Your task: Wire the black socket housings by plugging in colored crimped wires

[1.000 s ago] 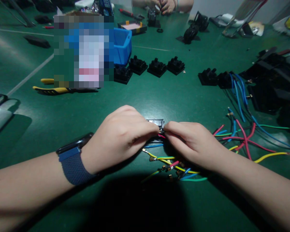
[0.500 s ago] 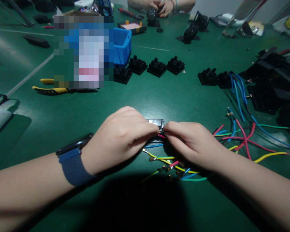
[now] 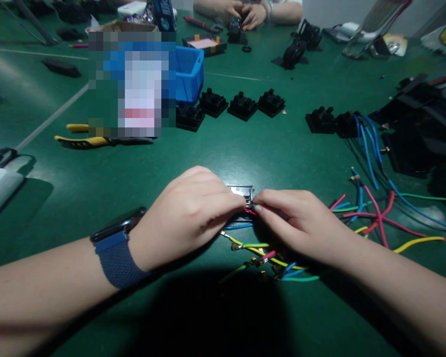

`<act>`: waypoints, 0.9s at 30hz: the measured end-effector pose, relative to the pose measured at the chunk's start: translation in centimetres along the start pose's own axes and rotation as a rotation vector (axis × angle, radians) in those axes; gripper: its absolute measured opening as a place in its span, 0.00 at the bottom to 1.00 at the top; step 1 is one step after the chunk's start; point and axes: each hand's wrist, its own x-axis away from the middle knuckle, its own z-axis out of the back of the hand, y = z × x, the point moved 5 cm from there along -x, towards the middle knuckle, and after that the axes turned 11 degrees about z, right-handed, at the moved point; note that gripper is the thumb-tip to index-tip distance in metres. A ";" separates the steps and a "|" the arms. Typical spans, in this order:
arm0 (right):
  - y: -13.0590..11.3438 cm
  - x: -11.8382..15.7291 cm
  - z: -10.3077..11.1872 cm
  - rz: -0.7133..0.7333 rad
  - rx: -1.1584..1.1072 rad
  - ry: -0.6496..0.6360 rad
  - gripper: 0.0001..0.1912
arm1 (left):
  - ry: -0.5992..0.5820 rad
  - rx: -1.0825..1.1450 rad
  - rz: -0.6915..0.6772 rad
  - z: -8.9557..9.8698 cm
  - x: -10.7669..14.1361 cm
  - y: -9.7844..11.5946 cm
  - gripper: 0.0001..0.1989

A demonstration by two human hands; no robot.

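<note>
Between my fingertips a black plastic housing [image 3: 241, 190] lies on the green table, partly covered by my hands. My left hand [image 3: 193, 208] is closed over its left side, thumb and finger at the small metal part inside. From the right, my right hand [image 3: 301, 218] pinches at the same spot; what sits in that pinch is too small to make out. A red wire and a blue wire [image 3: 240, 226] show at the housing. Just below lie loose yellow, green, red and blue wires with metal terminals [image 3: 237, 245].
Several black socket modules [image 3: 242, 105] stand beyond my hands, beside a blue bin [image 3: 189, 74]. Yellow-handled pliers [image 3: 85, 142] lie left. More coloured wires [image 3: 381, 218] and dark housings [image 3: 409, 144] are on the right. Across the table, another person's hands [image 3: 245, 15] handle a black part.
The whole view has shifted slightly. My right fingertips have parted a little from the left ones, while both hands stay at the black housing.
</note>
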 end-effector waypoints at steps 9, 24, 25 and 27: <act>0.0 0.0 -0.1 -0.029 0.004 -0.022 0.10 | 0.004 -0.022 0.000 -0.1 0.0 0.0 0.07; 0.3 0.1 -0.1 -0.023 0.064 -0.022 0.12 | -0.026 -0.064 -0.055 -0.3 0.1 -0.3 0.09; 0.3 0.1 -0.1 -0.020 0.059 -0.025 0.11 | -0.021 -0.060 -0.055 -0.3 0.1 -0.3 0.09; 0.3 0.0 -0.2 -0.014 0.041 -0.036 0.11 | -0.014 -0.054 -0.056 -0.3 0.1 -0.3 0.09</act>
